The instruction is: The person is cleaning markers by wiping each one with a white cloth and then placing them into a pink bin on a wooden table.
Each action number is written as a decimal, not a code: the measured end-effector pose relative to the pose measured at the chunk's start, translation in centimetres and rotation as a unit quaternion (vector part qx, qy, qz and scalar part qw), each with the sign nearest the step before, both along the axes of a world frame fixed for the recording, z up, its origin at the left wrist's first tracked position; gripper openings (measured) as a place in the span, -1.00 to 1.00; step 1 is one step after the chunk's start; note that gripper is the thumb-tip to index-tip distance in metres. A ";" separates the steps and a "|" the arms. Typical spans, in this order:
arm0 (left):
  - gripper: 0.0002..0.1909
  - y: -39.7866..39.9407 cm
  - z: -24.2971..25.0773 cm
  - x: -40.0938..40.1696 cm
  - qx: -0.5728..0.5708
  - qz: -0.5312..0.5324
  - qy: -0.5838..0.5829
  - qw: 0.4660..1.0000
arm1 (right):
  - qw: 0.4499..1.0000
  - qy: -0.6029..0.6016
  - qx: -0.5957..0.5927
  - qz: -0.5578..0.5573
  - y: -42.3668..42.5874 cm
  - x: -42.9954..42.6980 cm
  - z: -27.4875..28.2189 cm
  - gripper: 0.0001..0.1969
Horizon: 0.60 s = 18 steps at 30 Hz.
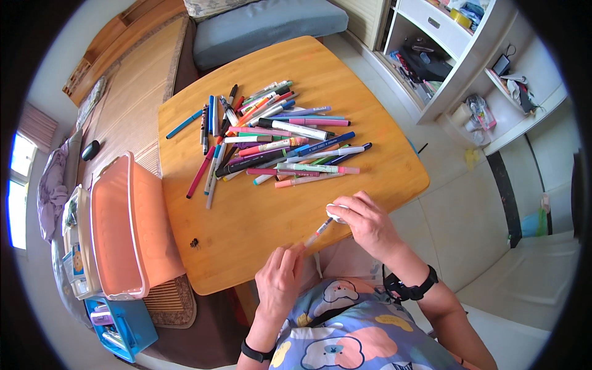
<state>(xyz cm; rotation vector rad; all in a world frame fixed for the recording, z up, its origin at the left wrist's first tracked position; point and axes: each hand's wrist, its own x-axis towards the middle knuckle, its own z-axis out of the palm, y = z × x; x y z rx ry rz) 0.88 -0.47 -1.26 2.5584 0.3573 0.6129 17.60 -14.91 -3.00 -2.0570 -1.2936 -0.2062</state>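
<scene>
Between my two hands, over the near edge of the wooden table, is a slim pen with a clear, partly labelled barrel. My left hand grips its lower end. At the other end my right hand pinches a crumpled white wad, perhaps tissue or cloth, against the pen; the pen's tip is hidden there. Beyond my hands lies a loose pile of markers and pens in many colours. A pink marker with a mint patterned barrel is among those nearest my right hand.
A small dark clip-like object lies on the table's left part. Left of the table stand an orange plastic bin, a cream tray and a blue basket. White shelving holds assorted items at the right; a grey cushioned seat is behind.
</scene>
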 end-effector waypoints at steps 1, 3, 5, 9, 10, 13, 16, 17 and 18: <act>-0.76 0.0 0.1 0.3 -0.015 0.009 0.011 1.000 | 1.000 -0.003 0.001 0.003 0.0 -0.2 0.0 -0.73; -0.74 -0.5 1.0 1.1 -0.005 -0.005 0.021 1.000 | 1.000 0.016 0.001 -0.021 0.1 -0.7 -0.1 -0.69; -0.71 -0.9 1.0 1.7 0.004 -0.017 0.030 0.999 | 1.000 0.016 0.013 -0.009 0.1 -0.9 -0.4 -0.68; -0.68 -0.7 -0.4 2.1 0.004 -0.041 0.052 0.998 | 0.999 0.019 0.026 0.032 0.5 -1.7 0.1 -0.67; -0.69 -0.5 -0.5 1.8 -0.049 -0.050 0.039 0.997 | 0.999 0.015 0.026 0.032 0.4 -1.3 0.3 -0.67; -0.71 -0.3 0.3 1.0 -0.179 -0.045 0.025 0.983 | 0.999 0.007 0.038 -0.026 -0.4 0.7 0.8 -0.63; -0.72 -0.2 1.4 0.6 -0.309 -0.007 0.043 0.950 | 0.996 -0.014 0.085 -0.035 -0.2 0.5 2.2 -0.65; -0.72 -0.1 1.5 0.6 -0.362 0.014 0.061 0.930 | 0.994 -0.025 0.100 -0.027 0.0 -0.4 2.9 -0.67; -0.72 -0.1 1.5 0.5 -0.362 0.014 0.059 0.930 | 0.992 -0.027 0.118 0.045 0.3 -1.5 3.0 -0.69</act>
